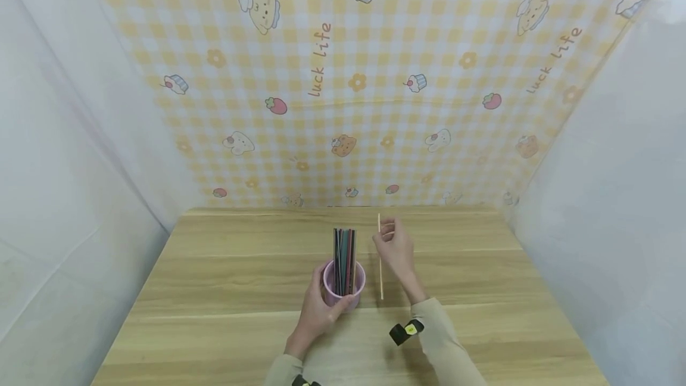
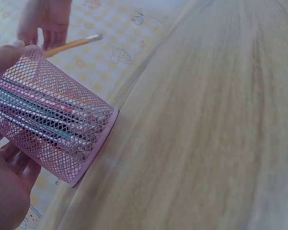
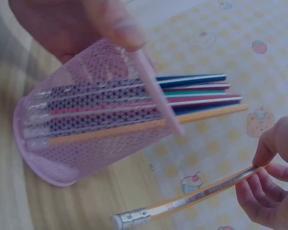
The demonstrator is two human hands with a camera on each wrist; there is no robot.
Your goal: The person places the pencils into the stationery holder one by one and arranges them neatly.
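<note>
A pink mesh pen cup [image 1: 344,302] stands upright on the wooden table, and several pencils [image 1: 345,261] in dark, teal, red and orange stick up from it. My left hand [image 1: 316,311] grips the cup's side, thumb at the near rim. To the right of the cup, my right hand [image 1: 395,249] pinches one orange pencil [image 3: 182,199] near its upper end. That pencil hangs beside the cup, apart from it, with its white eraser [image 3: 117,221] pointing down. In the left wrist view the right hand [image 2: 50,21] shows behind the cup [image 2: 57,115].
The wooden table [image 1: 241,267] ends at the back against a yellow checked cloth [image 1: 343,124] with cartoon prints. White walls [image 1: 64,165] stand on the left and right. Dark straps with yellow tags [image 1: 409,330] sit at both wrists.
</note>
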